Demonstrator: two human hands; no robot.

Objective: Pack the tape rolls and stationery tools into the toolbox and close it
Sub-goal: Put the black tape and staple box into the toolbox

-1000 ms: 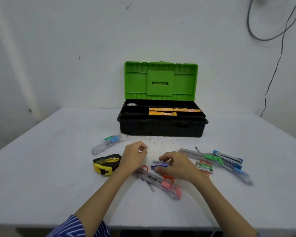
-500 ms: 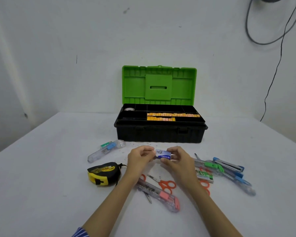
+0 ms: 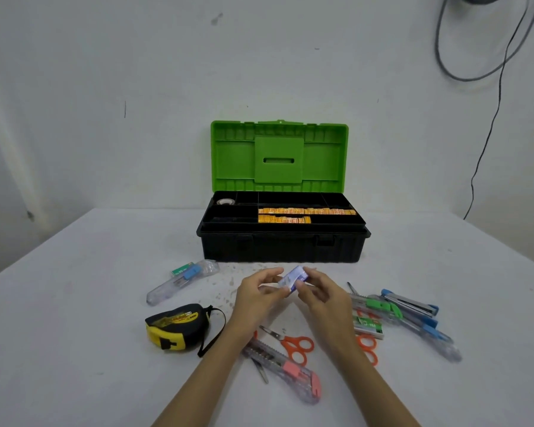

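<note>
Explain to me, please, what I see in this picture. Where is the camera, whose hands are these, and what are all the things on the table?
No machine is here. A person wears a wide-angle camera on the head, so you look forward and down at their own bare arms. There is only this one view.

The left hand and the right hand hold a small blue-and-white box between their fingertips, above the white table.

At the back stands the toolbox, black, with its green lid raised. Its top tray already holds orange packets and, in the back left compartment, a small tape roll.

Lying on the table: a yellow-and-black tape measure, a clear cutter with a blue slider, a cutter with a pink slider, orange-handled scissors, and, on the right, a heap of further cutters and a stapler.
</note>
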